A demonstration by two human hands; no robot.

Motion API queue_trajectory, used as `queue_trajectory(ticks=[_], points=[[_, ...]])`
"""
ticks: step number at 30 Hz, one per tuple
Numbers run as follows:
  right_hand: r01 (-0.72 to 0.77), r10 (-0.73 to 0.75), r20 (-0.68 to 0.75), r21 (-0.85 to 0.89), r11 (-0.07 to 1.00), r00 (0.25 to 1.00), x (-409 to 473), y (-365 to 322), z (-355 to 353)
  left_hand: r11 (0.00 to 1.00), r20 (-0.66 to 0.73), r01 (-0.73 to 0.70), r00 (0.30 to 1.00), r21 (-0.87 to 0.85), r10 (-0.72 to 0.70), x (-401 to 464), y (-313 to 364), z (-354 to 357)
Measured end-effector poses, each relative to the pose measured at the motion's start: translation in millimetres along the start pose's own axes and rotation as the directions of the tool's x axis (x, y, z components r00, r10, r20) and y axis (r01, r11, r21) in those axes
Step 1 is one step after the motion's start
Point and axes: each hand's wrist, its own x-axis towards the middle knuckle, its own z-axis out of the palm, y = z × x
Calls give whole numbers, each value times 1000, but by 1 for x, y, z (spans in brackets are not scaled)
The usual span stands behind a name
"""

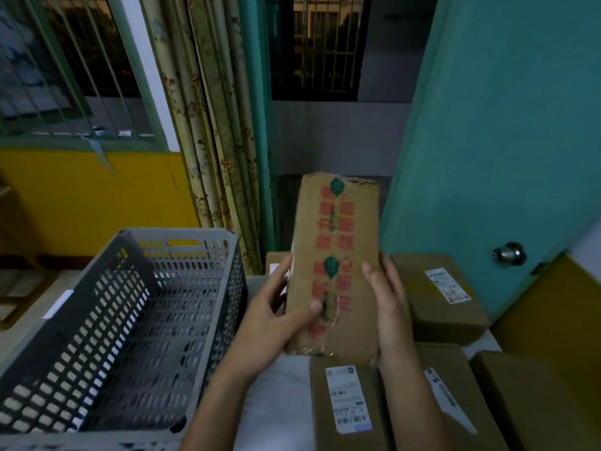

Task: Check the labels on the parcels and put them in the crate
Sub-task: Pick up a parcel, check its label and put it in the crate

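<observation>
**Parcel held up in both hands, crate waiting at left**

Grip: left hand (276,315) is curled round the left edge of the held parcel (336,255), thumb laid across its front face; right hand (388,309) is pressed along the right edge w/ fingers wrapped behind. Both are closed on the box, nothing else held.

The parcel is held upright above the surface, long axis running near-to-far, taped face w/ red print turned toward the camera. No shipping label is seen on that face; it is prob. on a side not shown, so the check is judged not yet done.

The crate (182,244), grey and perforated, is set just left of the hands; no parcels are seen in it. It lies left of the parcel, nearer the left hand, so a sideways carry to the left is called for, long axis likely kept along the crate's length.

More parcels (442,297) w/ white labels are lying on the surface near and right of the hands.
</observation>
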Motion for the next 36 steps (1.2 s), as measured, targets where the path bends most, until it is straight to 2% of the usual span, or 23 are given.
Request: queue_trajectory(ticks=[2, 4, 9, 11, 17, 20, 23, 27, 28, 30, 31, 33, 35, 36], points=[[-33, 35, -65, 42, 999, 997, 4, -7, -2, 1000, 80, -14, 997, 16, 12, -6, -8, 1], [-65, 66, -53, 25, 998, 996, 4, -8, -3, 999, 79, -20, 997, -44, 24, -9, -7, 6], [-42, 56, 274, -58, 997, 960, -5, 3, -10, 986, -78, -66, 995, -153, 54, 0, -4, 5], [-22, 41, 307, -66, 998, 951, -10, 7, -9, 986, -87, -59, 995, -159, 46, 1, -6, 2], [109, -86, 219, -97, 989, 972, -14, 13, -1, 993, -87, 12, 996, -120, -22, 2, -10, 5], [159, -131, 194, -140, 977, 972, -14, 13, 0, 976, -100, 50, 992, -210, -73, 3, -12, 2], [179, -159, 104, -230, 957, 982, -8, 13, -6, 928, -130, 81, 982, -364, -136, 4, -12, -2], [63, -84, -46, -347, 936, 995, 1, 4, -18, 832, -117, 116, 971, -543, -211, 5, -20, -19], [-3, -16, -54, -333, 943, 998, 0, 2, -19, 818, -106, 120, 971, -563, -216, 4, -22, -22], [-150, 154, 4, -199, 969, 988, -1, 2, -20, 799, -77, 132, 973, -587, -217, 4, -26, -25], [-219, 225, 39, -119, 968, 974, -3, 2, -21, 804, -63, 135, 976, -579, -209, 3, -26, -23], [-305, 305, 68, -15, 952, 950, -4, 2, -19, 881, -106, 88, 982, -464, -154, 4, -27, -17], [-280, 280, 30, 1, 960, 959, -4, 2, -18, 976, -221, 1, 974, -217, -50, 7, -28, -16], [-239, 239, -1, -36, 970, 971, -3, 2, -20, 992, -280, -31, 960, -124, -5, 8, -27, -17]])
